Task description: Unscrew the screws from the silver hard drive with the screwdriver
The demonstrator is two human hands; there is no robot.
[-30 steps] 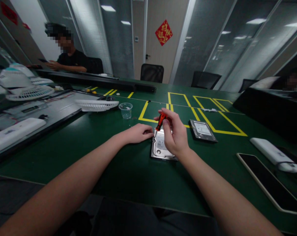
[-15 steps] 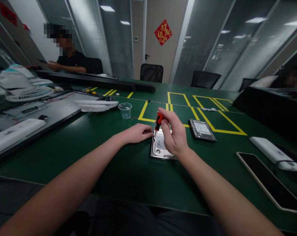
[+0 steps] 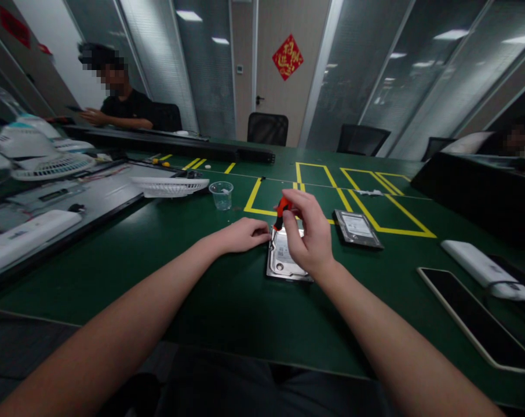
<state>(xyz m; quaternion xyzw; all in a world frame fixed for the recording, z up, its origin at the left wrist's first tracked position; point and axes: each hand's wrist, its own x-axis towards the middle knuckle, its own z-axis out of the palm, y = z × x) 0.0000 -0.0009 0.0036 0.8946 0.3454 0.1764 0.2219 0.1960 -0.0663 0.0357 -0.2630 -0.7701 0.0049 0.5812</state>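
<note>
A silver hard drive (image 3: 284,267) with a white label lies flat on the green table in front of me. My right hand (image 3: 309,234) grips a red and black screwdriver (image 3: 281,213), which tilts over the drive's far left corner, its tip pointing down there. Part of the drive is covered by this hand. At that same corner, the curled fingertips of my left hand (image 3: 244,234) hold the drive's left edge. The exact contact of the screwdriver tip is too small to make out.
A second hard drive (image 3: 358,229) lies to the right. Beyond my left hand stands a clear plastic cup (image 3: 221,197). A phone (image 3: 475,318) and a white power strip (image 3: 488,270) are at right; fan parts (image 3: 171,186) and a large panel (image 3: 101,191) at left. Another person sits across the table.
My right fingers have shifted slightly around the screwdriver handle, which shows more of its red side. The left hand and the hard drive stay in place.
</note>
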